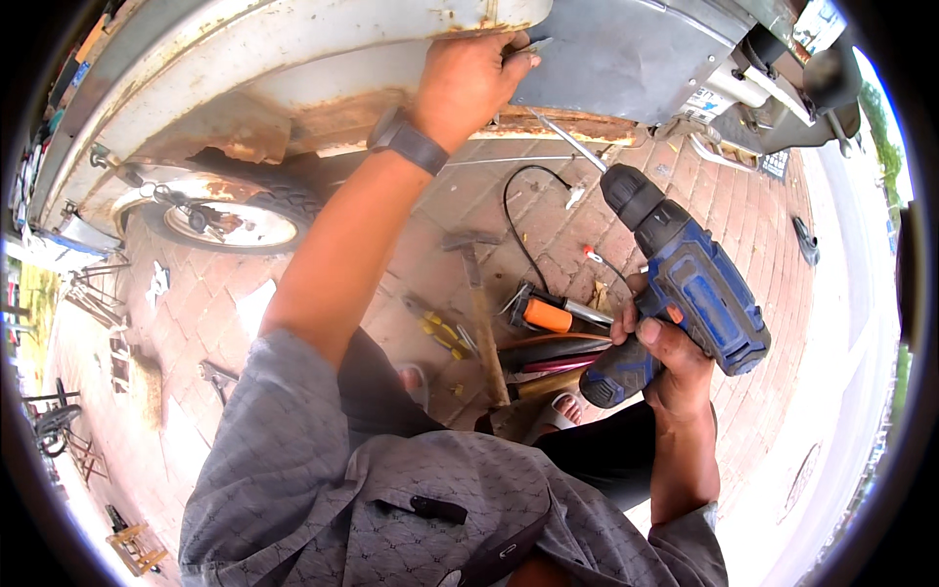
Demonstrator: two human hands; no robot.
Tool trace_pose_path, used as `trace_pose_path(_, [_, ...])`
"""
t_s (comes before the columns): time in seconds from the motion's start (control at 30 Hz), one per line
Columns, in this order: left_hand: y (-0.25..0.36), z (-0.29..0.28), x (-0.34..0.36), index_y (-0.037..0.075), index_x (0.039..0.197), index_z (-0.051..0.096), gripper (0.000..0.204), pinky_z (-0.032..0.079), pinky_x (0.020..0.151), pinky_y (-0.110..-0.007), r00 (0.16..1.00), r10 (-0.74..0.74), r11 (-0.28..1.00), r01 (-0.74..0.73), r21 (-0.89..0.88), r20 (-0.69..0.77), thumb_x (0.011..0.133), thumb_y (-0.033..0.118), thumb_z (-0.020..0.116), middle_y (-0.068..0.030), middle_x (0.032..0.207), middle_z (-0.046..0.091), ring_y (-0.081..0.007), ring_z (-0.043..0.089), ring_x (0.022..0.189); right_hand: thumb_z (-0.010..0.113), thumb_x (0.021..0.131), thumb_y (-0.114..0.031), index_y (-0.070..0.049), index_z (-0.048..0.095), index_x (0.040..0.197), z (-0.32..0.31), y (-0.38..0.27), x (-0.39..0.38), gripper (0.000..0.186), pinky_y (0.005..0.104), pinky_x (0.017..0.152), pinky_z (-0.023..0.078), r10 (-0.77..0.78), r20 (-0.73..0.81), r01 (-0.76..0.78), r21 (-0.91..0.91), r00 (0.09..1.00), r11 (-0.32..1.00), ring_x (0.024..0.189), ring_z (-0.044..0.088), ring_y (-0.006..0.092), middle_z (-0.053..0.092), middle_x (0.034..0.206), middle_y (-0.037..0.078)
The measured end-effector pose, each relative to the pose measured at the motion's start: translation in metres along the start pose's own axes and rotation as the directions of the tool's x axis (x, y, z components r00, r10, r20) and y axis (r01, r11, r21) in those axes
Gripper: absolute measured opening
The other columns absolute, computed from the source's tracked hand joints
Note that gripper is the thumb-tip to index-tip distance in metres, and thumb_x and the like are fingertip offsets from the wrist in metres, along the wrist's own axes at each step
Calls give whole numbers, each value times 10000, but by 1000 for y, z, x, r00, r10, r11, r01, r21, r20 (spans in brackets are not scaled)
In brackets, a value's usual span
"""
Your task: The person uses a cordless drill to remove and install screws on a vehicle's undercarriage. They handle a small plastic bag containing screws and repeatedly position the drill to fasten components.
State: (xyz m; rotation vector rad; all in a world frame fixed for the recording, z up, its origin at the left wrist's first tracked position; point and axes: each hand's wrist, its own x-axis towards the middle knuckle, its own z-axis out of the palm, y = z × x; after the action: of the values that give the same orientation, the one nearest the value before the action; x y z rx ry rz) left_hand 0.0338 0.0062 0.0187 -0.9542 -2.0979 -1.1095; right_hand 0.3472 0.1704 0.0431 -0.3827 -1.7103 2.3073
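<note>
My left hand (465,83) is closed on a small flat metal piece (533,46) beside the rusted white vehicle body (245,59) and grey metal panel (626,54). My right hand (675,367) grips a blue and black cordless drill (702,293), which points up and left. Its long thin bit (572,140) reaches toward the rusty lower edge of the panel, a little below my left hand; whether the tip touches it I cannot tell.
On the brick paving (763,245) lie a hammer (469,259), yellow-handled pliers (440,328), a black cable (507,215) and an orange-handled tool (548,313). A rusty wheel (230,220) is at left. My sandalled foot (565,411) is among the tools.
</note>
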Motion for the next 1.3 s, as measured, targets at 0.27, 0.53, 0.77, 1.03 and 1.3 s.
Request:
trace_pose_path(0.27, [-1,8,5,100,1033,741,274,524,598,-340,1000,-12,996,10,93,16,917,347,754,-68,609,656,-194,669,577,758,782,-97,27,599,1292,14,11,17,549,400,719,567,-65,-17,66,51,998,997,843,636,236,676,1156,176])
trace_pose_path(0.53, [-8,14,8,-19,779,723,544,526,602,-425,998,-48,947,55,316,-29,840,517,796,-146,565,631,-360,617,537,774,764,-127,91,613,1234,21,23,26,543,387,729,556,-57,-63,64,123,996,990,821,629,232,656,972,161])
trace_pose_path(0.77, [3,11,8,7,575,662,664,506,551,-407,986,65,890,11,455,-151,820,614,772,-118,510,597,-345,603,495,796,744,-173,100,616,1224,30,29,30,581,375,730,543,-98,-106,112,138,990,984,767,611,252,611,862,147])
trace_pose_path(1.03, [3,3,2,44,895,774,527,582,726,-415,983,50,937,16,349,-179,770,555,811,-133,765,730,-338,710,735,784,759,-162,83,601,1246,33,35,28,576,398,710,540,-81,-17,83,216,997,973,823,624,243,643,988,158])
trace_pose_path(1.3, [3,-1,4,37,656,725,604,549,598,-407,994,1,910,45,411,-111,816,617,775,-100,531,628,-327,661,557,781,764,-154,102,589,1244,44,36,23,577,397,716,534,-113,-42,119,192,993,974,836,627,246,650,1023,157])
